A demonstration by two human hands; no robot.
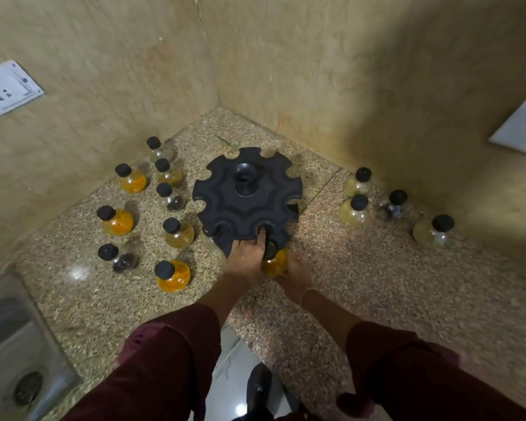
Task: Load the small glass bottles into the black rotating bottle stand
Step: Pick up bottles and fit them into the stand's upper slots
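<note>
A speckled granite counter [377,284] is running into a corner of beige walls [316,71]; the black rotating bottle stand [225,202] is standing near that corner, its notches showing empty. The right hand [296,270] is curling round an orange-filled glass bottle [276,264] and holding it at the stand's near edge, below the top disc. The left hand [245,264] is lying just beside it, one finger stretching straight into the near notch, gripping nothing. Nine capped bottles [176,229] are waiting left of the stand; four more [357,208] are standing on the right. A steel sink [19,344] is showing at lower left.
</note>
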